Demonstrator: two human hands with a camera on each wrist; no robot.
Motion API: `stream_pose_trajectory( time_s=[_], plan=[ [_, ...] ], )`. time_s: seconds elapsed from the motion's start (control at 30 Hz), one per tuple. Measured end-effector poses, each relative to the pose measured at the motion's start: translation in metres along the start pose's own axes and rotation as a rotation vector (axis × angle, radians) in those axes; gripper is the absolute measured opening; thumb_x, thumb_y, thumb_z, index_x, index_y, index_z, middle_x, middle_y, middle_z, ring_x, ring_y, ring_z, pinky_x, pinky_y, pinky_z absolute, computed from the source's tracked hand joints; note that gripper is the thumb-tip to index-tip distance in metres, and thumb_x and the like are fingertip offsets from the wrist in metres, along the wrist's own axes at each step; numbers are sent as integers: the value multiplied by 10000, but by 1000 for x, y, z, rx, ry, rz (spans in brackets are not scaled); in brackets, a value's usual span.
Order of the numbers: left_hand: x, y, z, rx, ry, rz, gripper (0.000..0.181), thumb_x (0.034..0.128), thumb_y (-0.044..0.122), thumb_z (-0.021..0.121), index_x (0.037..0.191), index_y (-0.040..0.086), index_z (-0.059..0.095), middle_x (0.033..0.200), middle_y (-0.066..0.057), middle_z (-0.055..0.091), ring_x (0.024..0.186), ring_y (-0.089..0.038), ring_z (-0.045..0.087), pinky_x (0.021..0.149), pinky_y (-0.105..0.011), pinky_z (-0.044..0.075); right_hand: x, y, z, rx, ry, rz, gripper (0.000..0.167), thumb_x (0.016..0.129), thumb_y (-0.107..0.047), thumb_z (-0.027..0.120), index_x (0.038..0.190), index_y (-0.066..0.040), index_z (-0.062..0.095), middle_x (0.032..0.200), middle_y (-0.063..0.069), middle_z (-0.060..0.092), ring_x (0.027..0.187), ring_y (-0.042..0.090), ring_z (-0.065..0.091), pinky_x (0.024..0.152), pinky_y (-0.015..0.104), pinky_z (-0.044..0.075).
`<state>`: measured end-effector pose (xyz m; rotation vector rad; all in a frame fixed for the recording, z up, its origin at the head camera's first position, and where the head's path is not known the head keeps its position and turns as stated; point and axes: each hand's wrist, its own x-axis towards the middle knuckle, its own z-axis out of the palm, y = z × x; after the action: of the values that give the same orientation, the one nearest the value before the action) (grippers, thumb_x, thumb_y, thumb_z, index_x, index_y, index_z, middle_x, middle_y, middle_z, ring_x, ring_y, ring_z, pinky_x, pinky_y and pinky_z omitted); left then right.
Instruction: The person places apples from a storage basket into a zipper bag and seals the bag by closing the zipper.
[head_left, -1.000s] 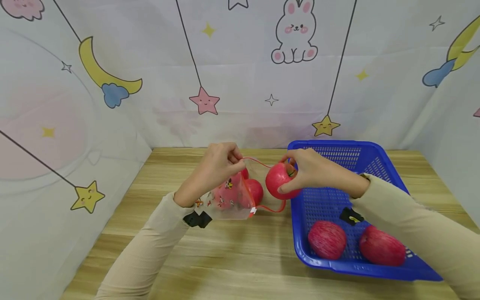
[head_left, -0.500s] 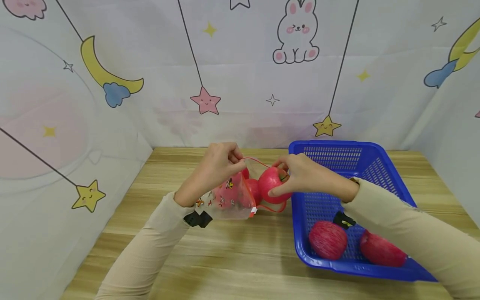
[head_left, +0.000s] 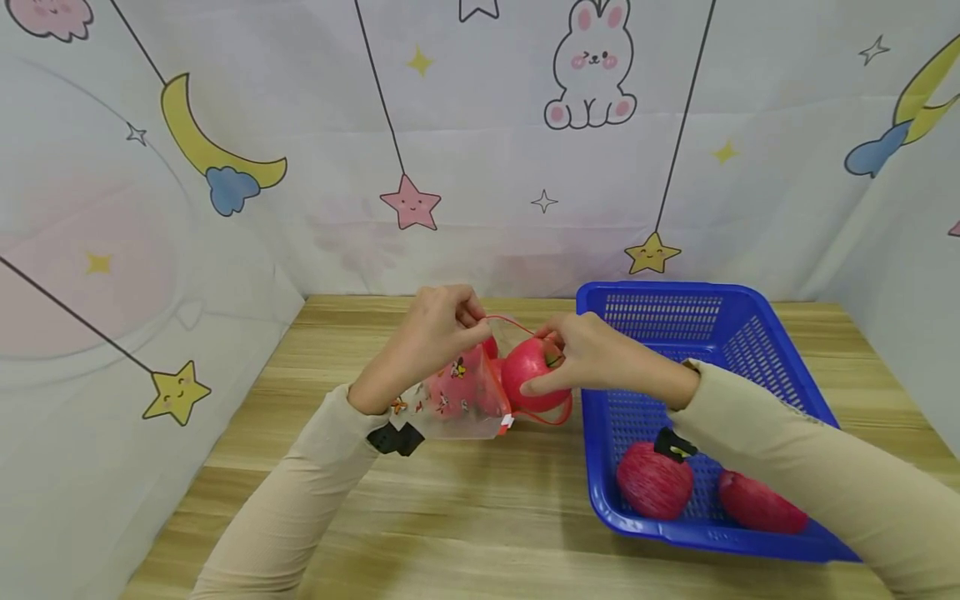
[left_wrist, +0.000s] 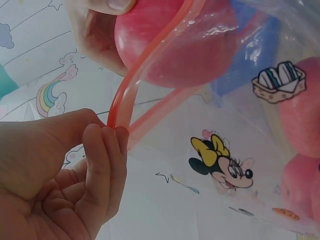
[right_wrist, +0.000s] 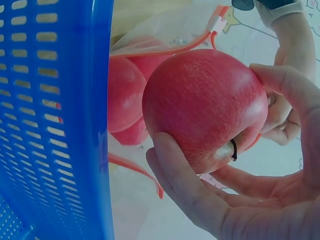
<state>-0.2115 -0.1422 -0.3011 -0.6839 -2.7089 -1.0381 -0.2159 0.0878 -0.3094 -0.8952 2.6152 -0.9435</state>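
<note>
My left hand (head_left: 438, 333) pinches the red-edged rim of a clear zip bag (head_left: 476, 423) between thumb and fingers. Cartoon prints cover the bag (left_wrist: 220, 165), and several red apples (right_wrist: 125, 92) lie inside it. With thumb and fingers curled round it, my right hand (head_left: 592, 354) holds another red apple (head_left: 528, 375), stem towards the palm, at the bag's open mouth. From the left wrist view, this apple (left_wrist: 175, 45) shows partly behind the red rim. A white slider (right_wrist: 216, 25) sits at one end of the zip.
A blue plastic basket (head_left: 588, 467) stands to the right, under my right forearm. Two red apples, one nearer (head_left: 655, 481) and one farther right (head_left: 761, 502), lie in its front part. The wooden table (head_left: 450, 525) meets a printed cloth backdrop (head_left: 480, 167).
My right hand has carried its apple leftward from the basket's edge to the mouth of the bag. My left hand keeps its pinch on the rim and has stayed in place.
</note>
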Motion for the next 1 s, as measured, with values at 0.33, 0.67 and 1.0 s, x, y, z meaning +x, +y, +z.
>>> stream_pose_trajectory(
  time_s=[0.33, 0.67, 1.0],
  plan=[
    [0, -1, 0, 0, 0, -1, 51, 865, 33, 655, 815, 41, 655, 730, -17, 680, 627, -111, 642, 560, -262, 541, 4, -3, 10, 26, 34, 9, 606, 766, -344, 832, 1138, 93, 636, 673, 4, 544, 611, 124, 541, 562, 244, 503],
    [1, 0, 2, 5, 3, 2, 54, 861, 27, 665, 809, 32, 655, 721, -29, 680, 617, -117, 641, 552, -260, 537, 11, -6, 23, 48, 11, 36, 592, 813, -307, 805, 1226, 78, 623, 926, 93, 719, 783, 178, 682, 658, 288, 564],
    [0, -4, 6, 4, -11, -13, 51, 864, 37, 675, 815, 40, 658, 738, -24, 684, 646, -115, 644, 572, -258, 535, 7, -1, 24, 105, -35, -34, 342, 830, 56, 689, 1160, 131, 640, 1052, 224, 704, 885, 277, 721, 759, 335, 591]
  ],
)
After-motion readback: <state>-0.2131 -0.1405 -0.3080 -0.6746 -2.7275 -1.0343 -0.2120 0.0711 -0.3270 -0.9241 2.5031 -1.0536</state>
